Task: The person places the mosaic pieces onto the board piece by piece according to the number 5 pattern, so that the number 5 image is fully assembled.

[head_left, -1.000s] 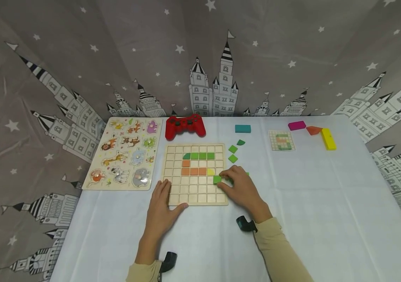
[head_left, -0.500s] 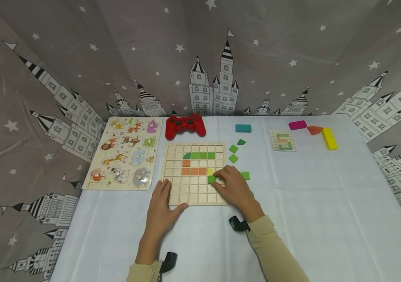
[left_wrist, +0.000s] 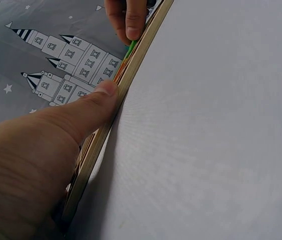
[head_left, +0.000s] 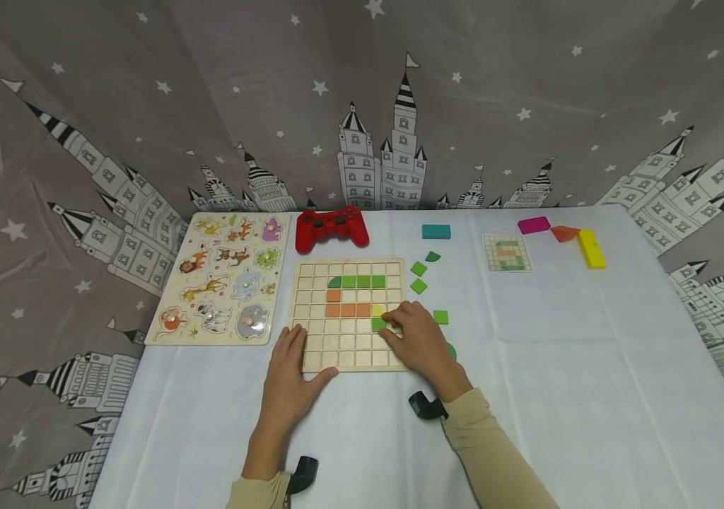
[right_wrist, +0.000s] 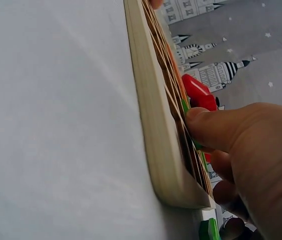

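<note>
The wooden grid board [head_left: 347, 361] lies flat, holding green, orange and yellow tiles. My right hand [head_left: 422, 343] is over its right side and pinches a green square tile [head_left: 378, 324] between thumb and fingers. That tile is at a cell just below the yellow tile [head_left: 377, 309]; whether it is fully seated cannot be seen. In the right wrist view the thumb [right_wrist: 201, 117] is against the green tile. My left hand [head_left: 287, 378] rests at the board's near left corner, fingers along the left edge. In the left wrist view its thumb [left_wrist: 105, 90] touches the near edge.
Loose green tiles [head_left: 418, 285] lie right of the board. A pattern card [head_left: 508, 253], teal block [head_left: 435, 232], magenta block [head_left: 533, 225], orange piece [head_left: 564, 233] and yellow block [head_left: 592, 249] are farther back. Behind the board is a red game controller [head_left: 332, 229]; left, an animal puzzle [head_left: 260, 283].
My right hand has carried the green square tile left, from the cell column near the board's right edge to the one below the yellow tile. My left hand stays at the board's corner.
</note>
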`<state>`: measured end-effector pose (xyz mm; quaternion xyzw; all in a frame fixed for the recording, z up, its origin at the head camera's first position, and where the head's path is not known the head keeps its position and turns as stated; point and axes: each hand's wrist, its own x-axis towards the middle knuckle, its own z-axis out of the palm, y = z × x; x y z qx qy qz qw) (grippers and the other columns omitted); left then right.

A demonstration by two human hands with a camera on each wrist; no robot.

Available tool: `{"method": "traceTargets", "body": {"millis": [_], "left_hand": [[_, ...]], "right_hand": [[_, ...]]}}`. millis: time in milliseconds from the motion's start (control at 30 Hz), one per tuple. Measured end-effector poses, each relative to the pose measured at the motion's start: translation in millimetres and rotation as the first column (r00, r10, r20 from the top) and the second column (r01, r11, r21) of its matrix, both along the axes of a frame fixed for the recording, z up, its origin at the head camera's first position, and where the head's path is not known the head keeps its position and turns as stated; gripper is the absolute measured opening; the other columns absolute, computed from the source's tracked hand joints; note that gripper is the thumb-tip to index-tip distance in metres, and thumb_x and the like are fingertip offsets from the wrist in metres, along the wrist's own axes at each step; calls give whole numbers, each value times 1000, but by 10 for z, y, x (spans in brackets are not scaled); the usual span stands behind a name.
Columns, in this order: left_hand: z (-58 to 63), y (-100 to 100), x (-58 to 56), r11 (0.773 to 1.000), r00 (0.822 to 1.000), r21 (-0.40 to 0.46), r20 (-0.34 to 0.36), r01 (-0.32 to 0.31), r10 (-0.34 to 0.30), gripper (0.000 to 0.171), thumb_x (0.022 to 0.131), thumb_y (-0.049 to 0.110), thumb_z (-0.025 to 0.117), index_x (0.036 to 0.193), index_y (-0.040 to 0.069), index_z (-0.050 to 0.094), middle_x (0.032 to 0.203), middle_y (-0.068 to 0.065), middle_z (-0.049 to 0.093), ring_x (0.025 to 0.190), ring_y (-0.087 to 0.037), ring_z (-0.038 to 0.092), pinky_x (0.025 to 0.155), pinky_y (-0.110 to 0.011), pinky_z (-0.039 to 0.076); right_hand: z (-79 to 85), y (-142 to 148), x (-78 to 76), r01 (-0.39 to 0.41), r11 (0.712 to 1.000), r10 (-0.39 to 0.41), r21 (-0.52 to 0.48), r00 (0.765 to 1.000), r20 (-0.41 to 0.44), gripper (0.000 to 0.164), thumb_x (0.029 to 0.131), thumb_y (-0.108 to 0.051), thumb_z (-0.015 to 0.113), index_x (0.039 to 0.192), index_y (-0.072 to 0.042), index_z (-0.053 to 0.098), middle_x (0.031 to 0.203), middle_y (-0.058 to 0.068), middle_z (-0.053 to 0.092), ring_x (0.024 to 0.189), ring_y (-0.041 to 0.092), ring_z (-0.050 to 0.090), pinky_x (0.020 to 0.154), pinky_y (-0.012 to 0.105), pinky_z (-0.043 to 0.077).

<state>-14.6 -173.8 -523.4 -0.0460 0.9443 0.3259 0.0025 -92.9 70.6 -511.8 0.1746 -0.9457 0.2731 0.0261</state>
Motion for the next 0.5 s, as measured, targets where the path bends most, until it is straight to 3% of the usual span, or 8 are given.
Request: {"method": "traceTargets", "body": {"millis": [400,500], "left_hand": [[17,1,-4,1000,1000,14,10,-1,0,103,80,42,86,158,1,33,167,-16,28,159,-36,12,126,-61,21],[11,7,-1,1000,1000,16,7,-7,6,102,80,42,86,158,1,33,167,-16,29,159,-36,13,126,-61,21]], "right_hand": [[-20,-32,-1,8,998,-9,59,1000,14,30,93,-32,76,117,-14,79,88,-4,65,80,11,50,66,25,43],[8,9,-3,-5,999,3,33,999,48,30,92,-32,77,116,-15,79,89,-4,65,82,12,52,68,26,45]]}}
